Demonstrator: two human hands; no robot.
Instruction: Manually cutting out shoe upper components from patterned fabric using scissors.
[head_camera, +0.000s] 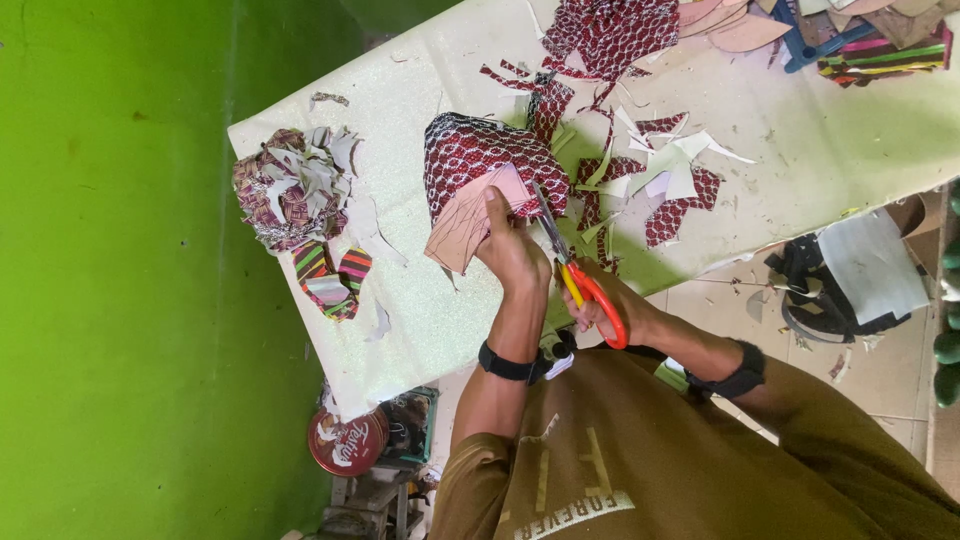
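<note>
- While the left hand (512, 255) grips red fabric (480, 160) with a pink template (470, 220) over the bench (420, 300), the right hand (605, 305) clutches scissors (575, 270), mid-cut.
- Cut scraps (660, 180) already litter the bench, so I'd say it's partway, with more fabric (610, 35) left.

Near the middle of the frame I hold a piece of red patterned fabric (470, 160) with a pink paper pattern (470, 220) laid against it, slightly lifted off the table. My scissors (575, 275), with orange and yellow handles, point their blades up into the fabric's right edge.
</note>
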